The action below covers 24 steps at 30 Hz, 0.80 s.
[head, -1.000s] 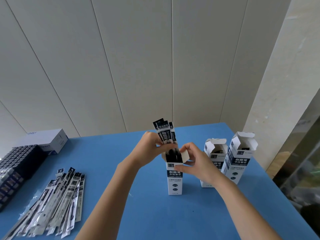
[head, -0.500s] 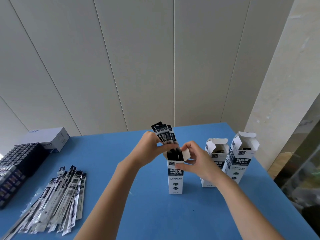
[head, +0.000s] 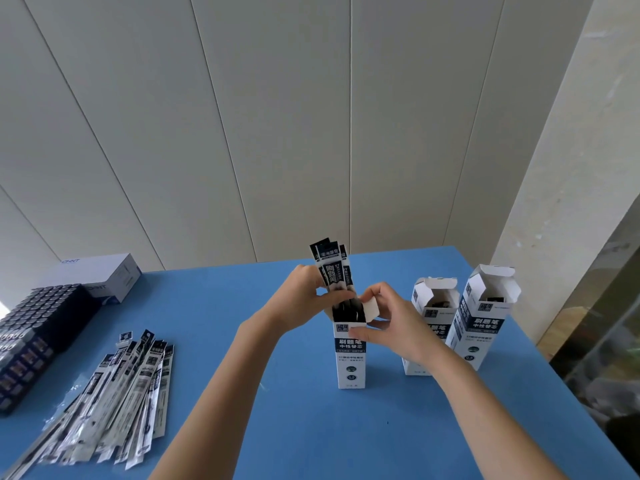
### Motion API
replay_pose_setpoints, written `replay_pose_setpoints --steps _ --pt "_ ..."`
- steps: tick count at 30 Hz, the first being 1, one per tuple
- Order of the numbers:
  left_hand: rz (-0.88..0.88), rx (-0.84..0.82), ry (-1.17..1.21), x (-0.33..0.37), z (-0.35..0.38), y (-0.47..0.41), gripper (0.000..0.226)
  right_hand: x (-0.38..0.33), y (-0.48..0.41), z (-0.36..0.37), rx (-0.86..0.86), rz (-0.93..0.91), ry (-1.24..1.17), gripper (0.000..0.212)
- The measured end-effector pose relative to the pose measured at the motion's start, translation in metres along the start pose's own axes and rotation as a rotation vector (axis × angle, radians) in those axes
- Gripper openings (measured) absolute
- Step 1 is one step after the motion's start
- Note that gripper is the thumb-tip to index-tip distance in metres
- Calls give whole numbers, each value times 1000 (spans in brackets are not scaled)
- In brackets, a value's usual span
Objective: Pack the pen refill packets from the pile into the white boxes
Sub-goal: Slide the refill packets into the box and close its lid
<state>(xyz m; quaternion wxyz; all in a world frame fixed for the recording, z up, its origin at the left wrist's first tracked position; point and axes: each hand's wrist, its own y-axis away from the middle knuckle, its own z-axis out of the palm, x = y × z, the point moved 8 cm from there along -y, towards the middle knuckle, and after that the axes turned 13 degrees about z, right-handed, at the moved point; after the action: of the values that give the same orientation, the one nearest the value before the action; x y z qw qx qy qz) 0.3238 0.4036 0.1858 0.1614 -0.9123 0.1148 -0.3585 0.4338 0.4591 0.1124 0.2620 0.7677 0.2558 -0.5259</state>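
Pen refill packets (head: 330,271), a small bundle of them, stand upright in the left hand (head: 304,299), whose fingers are curled round their middle; their lower ends sit inside the open mouth of a white box (head: 350,355) and their dark printed tops stick up above the knuckles. The right hand (head: 391,323) holds that box at its top, thumb pressed on the front panel and fingers curled round the side by the raised flap (head: 370,306). The box stands upright on the blue desk (head: 311,427) directly below both hands, and dark packets already fill its opening. Just beyond the right hand, on its outer side, a second white box (head: 431,317) stands upright with its top flaps open and dark contents visible inside; a third white box (head: 485,317) stands just beside it, farther out, also open at the top. Well apart from the left hand, on its outer side and nearer the person, lies the pile (head: 117,403) of loose packets, fanned out flat on the desk. Farther out on that side sits a black tray (head: 31,334) of dark items, with a pale carton (head: 107,275) behind it, near the panelled wall (head: 277,133).
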Motion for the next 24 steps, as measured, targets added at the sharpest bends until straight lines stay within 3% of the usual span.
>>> replay_pose_setpoints --steps 5,18,22,24 --pt "-21 76 30 1 -7 3 10 2 -1 -1 0 9 -6 41" --pt "-65 9 -23 -8 0 4 12 0 1 2 -8 7 4 42" --pt "-71 24 -16 -3 1 5 30 -1 0 1 0 4 7 41" --pt "-54 6 -14 -6 4 5 17 -1 1 1 0 4 8 42"
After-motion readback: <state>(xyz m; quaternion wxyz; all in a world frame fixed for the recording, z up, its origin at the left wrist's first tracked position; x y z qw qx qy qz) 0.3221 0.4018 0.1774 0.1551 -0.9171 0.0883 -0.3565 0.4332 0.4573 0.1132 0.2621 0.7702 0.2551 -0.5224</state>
